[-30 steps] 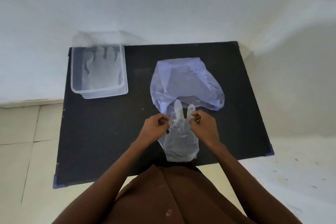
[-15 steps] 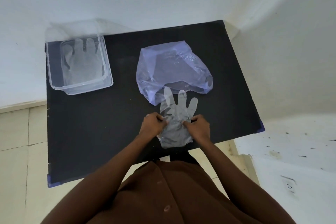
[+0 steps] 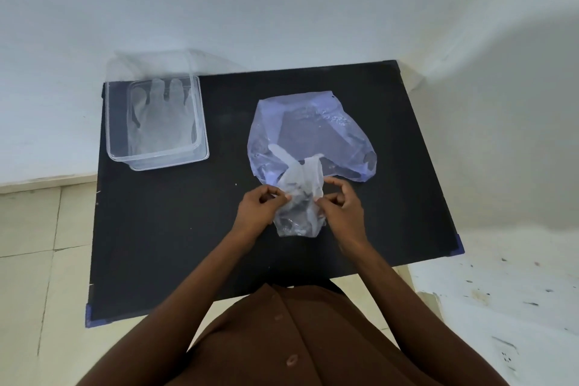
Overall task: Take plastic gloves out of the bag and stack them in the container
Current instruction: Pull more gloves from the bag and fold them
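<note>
A clear plastic glove (image 3: 299,197) hangs crumpled between my two hands just above the black table (image 3: 163,229). My left hand (image 3: 261,208) pinches its left edge and my right hand (image 3: 341,207) pinches its right edge. Its fingers point away from me and overlap the mouth of the bluish plastic bag (image 3: 313,131), which lies flat behind it. At the table's far left corner stands a clear rectangular container (image 3: 156,122) with gloves stacked flat inside.
A white wall runs right behind the table and to its right. Tiled floor shows on the left. The table's near edge is by my brown buttoned shirt (image 3: 282,338).
The glove, spread flat with its fingers fanned half a second ago, is now bunched and lifted between my hands. The camera view has shifted.
</note>
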